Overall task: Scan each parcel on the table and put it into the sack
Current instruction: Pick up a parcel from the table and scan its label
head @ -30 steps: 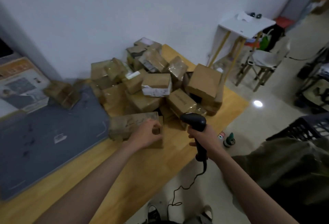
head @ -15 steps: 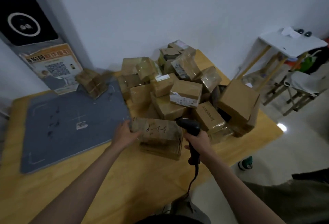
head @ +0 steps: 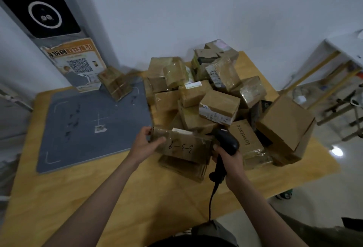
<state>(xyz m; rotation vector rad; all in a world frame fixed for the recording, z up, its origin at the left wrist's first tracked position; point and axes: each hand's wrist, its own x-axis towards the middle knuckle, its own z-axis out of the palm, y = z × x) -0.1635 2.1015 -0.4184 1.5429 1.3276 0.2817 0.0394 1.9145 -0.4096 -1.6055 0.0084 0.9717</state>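
Note:
A taped brown parcel (head: 182, 147) with handwritten marks lies at the near edge of a pile of cardboard parcels (head: 218, 97) on the wooden table (head: 82, 191). My left hand (head: 146, 143) grips that parcel's left end, thumb on top. My right hand (head: 229, 160) holds a black corded barcode scanner (head: 225, 142) just right of the parcel, its head pointing toward the pile. No sack shows in this view.
A grey mat (head: 92, 123) covers the table's left part, with one small parcel (head: 115, 82) at its far corner. A dark kiosk panel with an orange QR poster (head: 75, 63) stands behind. A white side table (head: 345, 50) and chairs sit at right.
The view swung left and closer. My left hand slid from the parcel's top right to its left end, and the parcel tilted up so its marked face shows. The scanner hand stayed beside it.

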